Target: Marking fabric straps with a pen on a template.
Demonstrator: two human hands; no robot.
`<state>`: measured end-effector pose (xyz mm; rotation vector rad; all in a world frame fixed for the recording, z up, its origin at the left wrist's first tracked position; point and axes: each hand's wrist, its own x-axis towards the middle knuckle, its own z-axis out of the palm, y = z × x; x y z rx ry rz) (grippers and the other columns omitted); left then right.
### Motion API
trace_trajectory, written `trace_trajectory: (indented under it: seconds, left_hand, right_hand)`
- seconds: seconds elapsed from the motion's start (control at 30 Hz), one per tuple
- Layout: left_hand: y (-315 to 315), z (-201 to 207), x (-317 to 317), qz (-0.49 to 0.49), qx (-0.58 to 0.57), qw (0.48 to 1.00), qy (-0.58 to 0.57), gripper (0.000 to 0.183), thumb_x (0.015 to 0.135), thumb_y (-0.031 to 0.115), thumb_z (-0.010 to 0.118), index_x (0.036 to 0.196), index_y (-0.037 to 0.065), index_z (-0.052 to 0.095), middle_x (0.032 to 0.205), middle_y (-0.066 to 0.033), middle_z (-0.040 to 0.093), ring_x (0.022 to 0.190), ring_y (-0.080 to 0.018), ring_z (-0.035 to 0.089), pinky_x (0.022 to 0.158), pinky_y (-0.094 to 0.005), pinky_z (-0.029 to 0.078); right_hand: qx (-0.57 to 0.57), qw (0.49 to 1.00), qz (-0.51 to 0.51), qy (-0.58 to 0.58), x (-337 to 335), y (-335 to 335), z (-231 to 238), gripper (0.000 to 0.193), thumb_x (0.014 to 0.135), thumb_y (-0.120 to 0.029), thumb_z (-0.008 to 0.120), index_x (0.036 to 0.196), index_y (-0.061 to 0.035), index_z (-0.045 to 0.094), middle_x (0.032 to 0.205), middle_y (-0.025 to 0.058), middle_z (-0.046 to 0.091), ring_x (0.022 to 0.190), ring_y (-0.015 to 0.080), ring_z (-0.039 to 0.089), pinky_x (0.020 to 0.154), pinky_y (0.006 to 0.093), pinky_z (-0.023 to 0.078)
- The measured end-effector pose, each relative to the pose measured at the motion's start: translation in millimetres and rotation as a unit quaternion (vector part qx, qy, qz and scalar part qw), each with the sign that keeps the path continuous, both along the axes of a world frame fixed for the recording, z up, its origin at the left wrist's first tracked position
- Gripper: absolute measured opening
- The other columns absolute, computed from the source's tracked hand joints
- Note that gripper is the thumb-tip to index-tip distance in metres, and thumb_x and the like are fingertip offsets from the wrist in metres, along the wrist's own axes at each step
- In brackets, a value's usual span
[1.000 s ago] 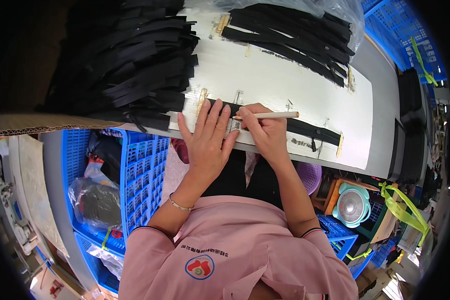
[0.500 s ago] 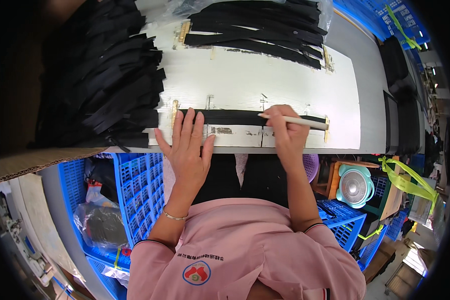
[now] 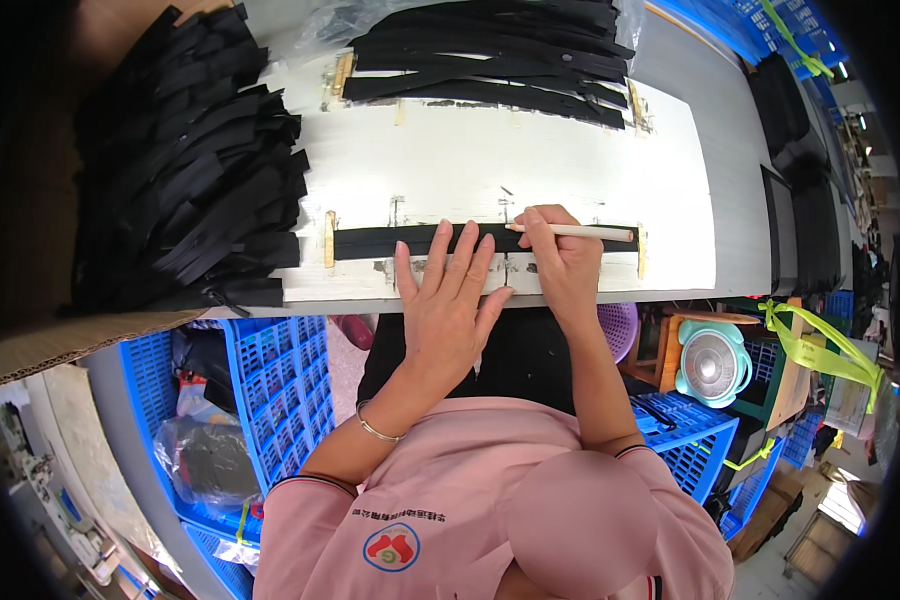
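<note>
A black strip [image 3: 365,243], which looks like a zipper tape, lies straight across the near part of a white board [image 3: 450,160]. Its ends sit between two small yellowish end stops, the left one [image 3: 330,239] and the right one [image 3: 641,251]. My left hand [image 3: 447,300] rests flat on the strip left of its middle, fingers spread. In my right hand [image 3: 562,262] is a white pencil [image 3: 592,232], its tip touching the strip near a dark line marked on the board. Nothing is held in the left hand.
More black strips [image 3: 490,50] lie at the board's far side. A big heap of black strips [image 3: 190,190] fills the left, by a cardboard box edge [image 3: 100,340]. Blue crates [image 3: 280,390] stand below the table, with a turquoise fan [image 3: 713,364] at right.
My left hand has slid right along the strip, from its left end toward the middle. The right hand keeps the pencil at nearly the same spot on the strip. The view has shifted slightly.
</note>
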<state>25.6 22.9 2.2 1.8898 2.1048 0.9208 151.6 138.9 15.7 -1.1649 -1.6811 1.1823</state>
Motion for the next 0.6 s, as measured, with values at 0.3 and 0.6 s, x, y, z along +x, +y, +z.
trace_trajectory:
  seconds: [0.3, 0.6]
  left_hand:
    - [3.4, 0.9, 0.6, 0.006, 0.003, 0.999, 0.031, 0.057, 0.095, 0.032, 0.072, 0.144, 0.006, 0.058, 0.153, -0.0106, 0.053, 0.149, -0.0324, 0.039, 0.121, -0.0637, 0.015]
    - [4.8, 1.6, 1.5, 0.005, 0.001, 0.999, 0.032, 0.055, 0.093, 0.029, 0.073, 0.142, 0.007, 0.060, 0.153, -0.0109, 0.053, 0.149, -0.0325, 0.039, 0.121, -0.0638, 0.014]
  right_hand:
    - [0.046, 0.999, -0.004, 0.009, 0.7, 1.3, -0.6, 0.022, 0.103, -0.015, 0.062, 0.096, 0.0028, 0.074, 0.072, 0.0025, 0.066, 0.065, 0.0074, 0.058, 0.059, 0.0230, 0.044]
    - [0.066, 0.996, 0.047, -0.030, 7.2, 1.8, 0.1, 0.024, 0.099, -0.015, 0.063, 0.086, 0.0029, 0.072, 0.070, 0.0090, 0.070, 0.060, 0.0144, 0.064, 0.058, 0.0291, 0.048]
